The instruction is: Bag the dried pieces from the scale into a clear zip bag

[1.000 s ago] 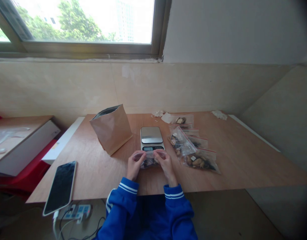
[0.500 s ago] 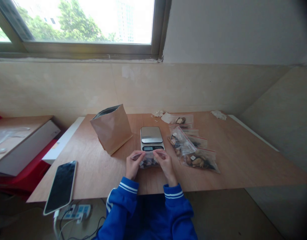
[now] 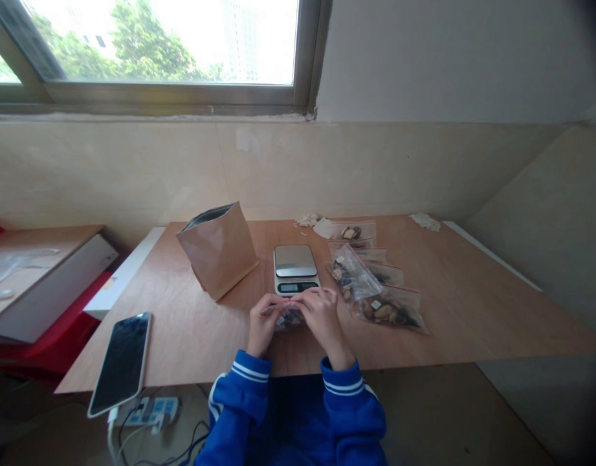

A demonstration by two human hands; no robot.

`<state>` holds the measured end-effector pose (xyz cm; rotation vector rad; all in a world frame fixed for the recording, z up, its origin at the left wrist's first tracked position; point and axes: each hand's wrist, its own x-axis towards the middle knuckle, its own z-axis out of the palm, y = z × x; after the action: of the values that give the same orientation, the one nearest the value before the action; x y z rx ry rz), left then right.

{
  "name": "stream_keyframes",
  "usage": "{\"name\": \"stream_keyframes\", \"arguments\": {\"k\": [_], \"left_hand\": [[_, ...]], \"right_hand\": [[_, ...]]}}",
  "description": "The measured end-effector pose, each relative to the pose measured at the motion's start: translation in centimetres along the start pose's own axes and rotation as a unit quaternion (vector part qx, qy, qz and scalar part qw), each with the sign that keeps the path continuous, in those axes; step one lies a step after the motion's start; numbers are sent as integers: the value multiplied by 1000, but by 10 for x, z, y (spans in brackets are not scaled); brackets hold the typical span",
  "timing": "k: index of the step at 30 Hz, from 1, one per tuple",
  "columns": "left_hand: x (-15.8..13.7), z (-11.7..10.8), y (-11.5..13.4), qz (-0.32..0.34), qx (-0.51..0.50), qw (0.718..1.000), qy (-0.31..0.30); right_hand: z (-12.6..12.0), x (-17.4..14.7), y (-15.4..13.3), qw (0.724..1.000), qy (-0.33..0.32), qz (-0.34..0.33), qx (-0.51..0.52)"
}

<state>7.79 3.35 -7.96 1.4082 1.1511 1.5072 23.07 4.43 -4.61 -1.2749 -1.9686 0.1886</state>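
Note:
A clear zip bag (image 3: 288,318) with dark dried pieces inside lies at the near side of the digital scale (image 3: 296,262). My left hand (image 3: 263,321) pinches its top edge on the left. With fingers close to the left ones, my right hand (image 3: 321,321) grips the same edge and partly covers the bag. The scale's steel plate carries nothing, and its small display is lit. Right of my hands, several filled zip bags (image 3: 389,310) with red seal strips overlap in a pile.
A brown paper bag (image 3: 220,252) stands open-topped left of the scale. A phone (image 3: 120,362) with a cable lies over the table's front left edge, above a power strip (image 3: 152,412). Whitish scraps (image 3: 307,221) lie by the wall, with another whitish heap (image 3: 425,222) farther right.
My right hand has moved left along the bag's top edge until its fingers are beside my left hand's. The left hand has hardly shifted.

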Motion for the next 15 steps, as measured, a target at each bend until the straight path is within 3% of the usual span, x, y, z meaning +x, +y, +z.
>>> {"name": "stream_keyframes", "arguments": {"k": [7,15], "left_hand": [[-3,2,6,2,17,1000,10],[-6,4,7,14,31,998,43]], "right_hand": [[1,-1,-2,999,36,-17,10],[4,-1,-3,1000,-20,-22,-6]]}}
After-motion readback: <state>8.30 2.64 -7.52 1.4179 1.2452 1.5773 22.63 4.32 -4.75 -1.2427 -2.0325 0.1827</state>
